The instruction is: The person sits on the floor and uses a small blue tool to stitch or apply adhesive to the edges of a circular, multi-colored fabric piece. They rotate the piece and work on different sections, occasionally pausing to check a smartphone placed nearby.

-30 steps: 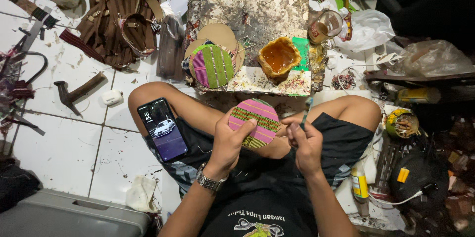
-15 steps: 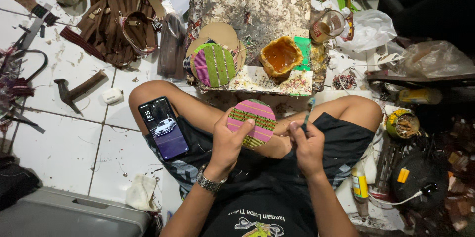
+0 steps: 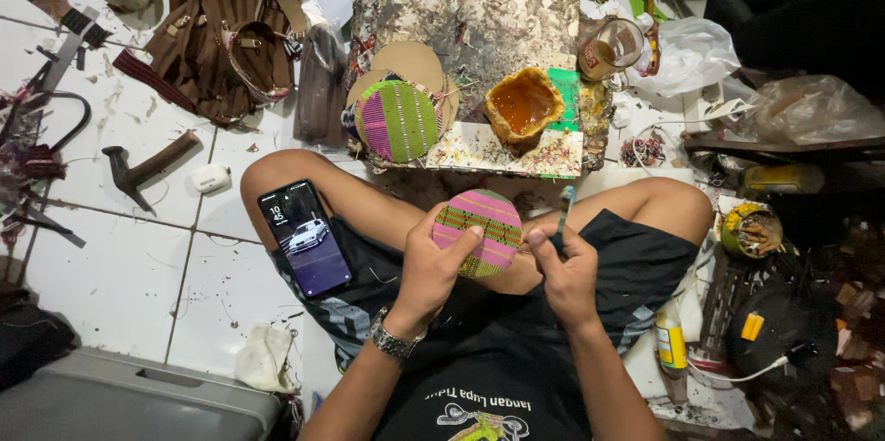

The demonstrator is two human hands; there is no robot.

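the left hand (image 3: 433, 266) gripped a round woven disc (image 3: 479, 231) of pink, green and purple stripes above the lap, while the right hand (image 3: 564, 268), just beside the disc, clenched a thin brush (image 3: 562, 211). beyond the disc sat a second striped disc (image 3: 398, 120) and an amber glue bowl (image 3: 524, 105).

A smartphone (image 3: 305, 238) with a lit screen rests on the person's thigh, and a hammer (image 3: 146, 166) lies on the white tiled floor (image 3: 111, 266) to the side, near a small white lump (image 3: 210, 178). Ahead, a paint-spattered board (image 3: 479, 17) carries a striped fabric-covered disc (image 3: 397, 120) leaning on plain cardboard rounds (image 3: 413, 63), beside an amber bowl of glue (image 3: 524, 106). Brown leather straps (image 3: 221, 35) are heaped beyond, and a glass mug (image 3: 613, 45) stands just beside a crumpled white plastic bag (image 3: 691, 54).
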